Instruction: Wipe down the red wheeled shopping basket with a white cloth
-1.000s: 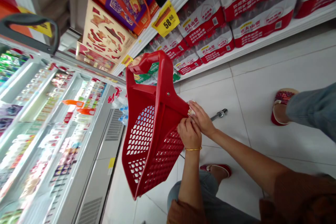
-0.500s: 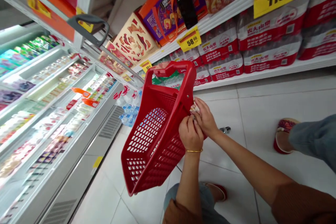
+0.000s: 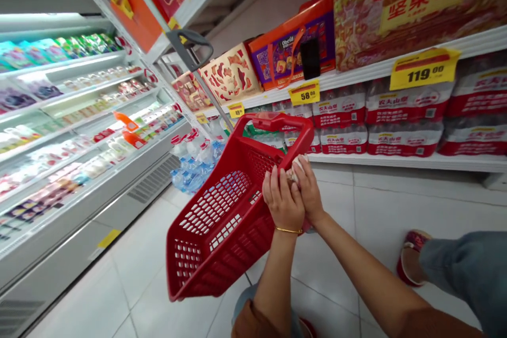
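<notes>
Red basket: directly left of the person's hands in view; open mouth turned up and to the left; underside contact with the tiled floor cannot be told
Basket long axis: slanted in view, from the red carry handle at the upper right down to the lower left corner; both hands sit at the basket's right side, just below the carry handle
Nearer hand: left hand, overlapping the basket's rim; right hand just right of it, farther from the basket's mouth
Left hand pose: back of the hand up, fingers extended and slightly parted; cannot tell whether it grips the rim or only lies against it; forearm nearly upright, gold bracelet at the wrist
Right hand pose: fingers curled narrow around a pale crumpled item; forearm runs diagonally from below right of the basket
Pale crumpled item: between the two hands, at the basket's right rim; material cannot be told
Grey pull handle: above the basket, on a metal rod
Surroundings: red-wrapped bottle packs right of the basket on a white shelf; blue bottles behind it; chilled case to its left
</notes>
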`<state>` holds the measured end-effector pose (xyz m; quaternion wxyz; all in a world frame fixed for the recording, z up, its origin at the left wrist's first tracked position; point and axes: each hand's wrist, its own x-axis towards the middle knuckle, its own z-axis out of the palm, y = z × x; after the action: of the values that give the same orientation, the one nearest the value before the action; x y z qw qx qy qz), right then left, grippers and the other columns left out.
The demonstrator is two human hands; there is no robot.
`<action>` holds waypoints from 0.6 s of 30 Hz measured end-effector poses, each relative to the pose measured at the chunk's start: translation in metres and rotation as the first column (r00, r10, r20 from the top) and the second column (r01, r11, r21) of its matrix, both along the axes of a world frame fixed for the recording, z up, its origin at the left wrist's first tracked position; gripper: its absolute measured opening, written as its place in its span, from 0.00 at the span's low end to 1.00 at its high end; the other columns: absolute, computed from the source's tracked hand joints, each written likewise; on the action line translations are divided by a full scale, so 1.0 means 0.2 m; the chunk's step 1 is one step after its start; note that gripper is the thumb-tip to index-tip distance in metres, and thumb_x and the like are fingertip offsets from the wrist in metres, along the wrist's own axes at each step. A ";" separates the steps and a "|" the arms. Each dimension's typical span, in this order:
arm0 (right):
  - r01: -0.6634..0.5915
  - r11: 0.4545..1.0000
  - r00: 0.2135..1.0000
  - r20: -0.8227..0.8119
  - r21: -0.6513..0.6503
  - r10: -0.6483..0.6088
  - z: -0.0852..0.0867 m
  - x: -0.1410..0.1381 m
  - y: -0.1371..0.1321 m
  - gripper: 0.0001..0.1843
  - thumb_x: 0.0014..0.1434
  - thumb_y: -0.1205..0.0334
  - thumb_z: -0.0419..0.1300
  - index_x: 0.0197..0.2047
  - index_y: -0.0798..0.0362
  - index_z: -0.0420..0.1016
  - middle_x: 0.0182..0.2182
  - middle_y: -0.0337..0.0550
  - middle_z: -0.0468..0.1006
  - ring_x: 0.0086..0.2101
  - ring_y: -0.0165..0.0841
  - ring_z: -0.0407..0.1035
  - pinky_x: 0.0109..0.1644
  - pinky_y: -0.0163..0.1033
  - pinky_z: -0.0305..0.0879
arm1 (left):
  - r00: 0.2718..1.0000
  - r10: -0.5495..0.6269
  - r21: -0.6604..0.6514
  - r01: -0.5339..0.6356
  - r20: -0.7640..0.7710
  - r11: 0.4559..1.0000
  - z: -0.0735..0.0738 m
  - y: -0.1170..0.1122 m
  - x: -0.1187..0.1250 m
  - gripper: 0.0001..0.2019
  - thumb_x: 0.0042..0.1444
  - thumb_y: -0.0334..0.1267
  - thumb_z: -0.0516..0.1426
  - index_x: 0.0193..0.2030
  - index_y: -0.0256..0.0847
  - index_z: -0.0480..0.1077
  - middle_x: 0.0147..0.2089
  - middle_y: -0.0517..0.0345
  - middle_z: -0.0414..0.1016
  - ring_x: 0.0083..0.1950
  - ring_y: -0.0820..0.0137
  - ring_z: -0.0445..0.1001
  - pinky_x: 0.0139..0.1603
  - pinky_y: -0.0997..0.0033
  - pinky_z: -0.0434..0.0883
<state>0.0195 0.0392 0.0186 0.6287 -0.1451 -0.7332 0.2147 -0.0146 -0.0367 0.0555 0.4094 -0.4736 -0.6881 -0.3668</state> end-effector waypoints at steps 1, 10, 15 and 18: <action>-0.015 0.999 1.000 0.011 0.036 0.014 0.01 0.00 0.00 0.31 0.67 0.65 0.47 0.69 0.38 0.42 0.68 0.41 0.48 0.68 0.39 0.39 0.67 0.58 0.53 | 0.999 0.015 -0.011 -0.015 0.047 1.000 0.00 0.01 -0.01 0.23 0.64 0.36 0.49 0.64 0.31 0.58 0.63 0.35 0.63 0.69 0.56 0.54 0.66 0.50 0.56; -0.053 0.951 0.993 0.118 0.304 0.018 0.06 0.03 0.13 0.26 0.66 0.65 0.47 0.66 0.44 0.54 0.64 0.47 0.61 0.67 0.43 0.40 0.66 0.64 0.52 | 0.991 0.066 -0.132 -0.050 0.113 0.990 -0.02 0.02 -0.04 0.22 0.65 0.38 0.45 0.64 0.35 0.61 0.60 0.45 0.70 0.60 0.60 0.66 0.64 0.54 0.59; -0.019 0.922 0.984 0.171 0.388 -0.052 0.11 0.07 0.20 0.23 0.65 0.67 0.49 0.62 0.47 0.61 0.58 0.50 0.68 0.67 0.45 0.42 0.64 0.65 0.54 | 0.990 0.023 -0.093 -0.010 0.137 0.996 -0.01 0.01 -0.03 0.21 0.64 0.40 0.47 0.61 0.35 0.63 0.58 0.45 0.71 0.58 0.60 0.68 0.63 0.55 0.59; 0.001 0.911 0.982 0.170 0.412 -0.078 0.15 0.11 0.21 0.23 0.64 0.69 0.51 0.62 0.49 0.61 0.58 0.52 0.68 0.67 0.46 0.43 0.64 0.65 0.54 | 0.991 -0.003 -0.078 0.014 0.135 0.997 -0.01 0.00 -0.01 0.22 0.63 0.41 0.49 0.61 0.35 0.63 0.58 0.45 0.72 0.59 0.61 0.68 0.63 0.56 0.59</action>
<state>0.0415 0.0820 0.0479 0.5793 -0.0437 -0.8134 0.0290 -0.0173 -0.0367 0.0535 0.3415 -0.4664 -0.7261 -0.3723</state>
